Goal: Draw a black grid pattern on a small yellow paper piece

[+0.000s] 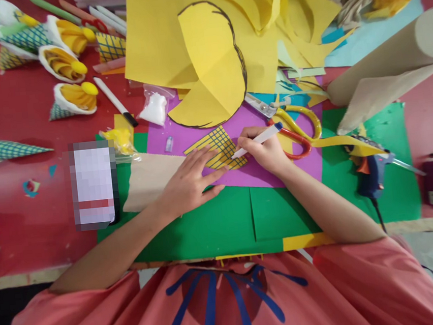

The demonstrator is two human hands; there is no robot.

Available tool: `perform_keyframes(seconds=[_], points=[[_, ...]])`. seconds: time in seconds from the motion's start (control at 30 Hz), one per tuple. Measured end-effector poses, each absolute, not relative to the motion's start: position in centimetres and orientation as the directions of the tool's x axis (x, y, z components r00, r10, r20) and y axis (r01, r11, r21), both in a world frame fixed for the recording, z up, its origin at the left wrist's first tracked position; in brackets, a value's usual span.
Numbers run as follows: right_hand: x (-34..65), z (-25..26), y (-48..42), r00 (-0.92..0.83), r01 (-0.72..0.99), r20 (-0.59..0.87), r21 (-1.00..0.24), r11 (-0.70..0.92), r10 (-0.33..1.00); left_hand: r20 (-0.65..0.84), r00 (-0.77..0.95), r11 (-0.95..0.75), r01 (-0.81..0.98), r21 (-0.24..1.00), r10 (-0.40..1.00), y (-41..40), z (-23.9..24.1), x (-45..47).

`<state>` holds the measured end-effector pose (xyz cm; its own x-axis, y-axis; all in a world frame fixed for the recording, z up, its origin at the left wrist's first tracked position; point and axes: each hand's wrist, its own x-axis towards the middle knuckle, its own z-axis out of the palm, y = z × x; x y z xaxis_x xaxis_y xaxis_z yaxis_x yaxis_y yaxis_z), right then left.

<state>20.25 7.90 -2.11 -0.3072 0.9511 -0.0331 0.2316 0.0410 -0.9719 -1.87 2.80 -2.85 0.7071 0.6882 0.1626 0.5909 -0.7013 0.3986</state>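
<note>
A small yellow paper piece (219, 151) with blue crossing lines lies on a purple sheet (156, 137). My left hand (191, 177) rests flat on its left part, fingers spread, covering some of it. In my right hand (263, 150) is a white marker (262, 136) with a blue end, its tip at the lined paper. Just beyond lies a large yellow paper shape (215, 65) with a black outline. Right beside my right hand are scissors (294, 134) with red and yellow handles. A beige paper piece (153, 181) lies partly under my left hand.
Decorated paper cones (74, 99) stand at the far left, near a phone (94, 184) with a blurred screen. A capped marker (114, 101) and a bag of white bits (155, 104) lie farther back. On the right are a glue gun (370, 168) and a paper roll (386, 59).
</note>
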Motion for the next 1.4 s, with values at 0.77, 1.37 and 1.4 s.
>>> perform_keyframes(seconds=[0.77,1.37,1.4], points=[[20.27,-2.13,7.89,-0.344,0.252,-0.050,-0.967,0.041,0.938,0.151,0.750,-0.736,0.554,0.390,0.644,2.96,-2.69,-1.69],[20.26,-2.12,7.87,-0.363,0.273,-0.035,-0.959,0.070,0.931,0.166,0.753,-0.749,0.552,0.368,0.637,2.98,-2.75,-1.65],[20.23,-2.12,7.85,-0.360,0.275,-0.034,-0.959,0.071,0.932,0.167,0.752,-0.748,0.552,0.367,0.637,2.98,-2.76,-1.65]])
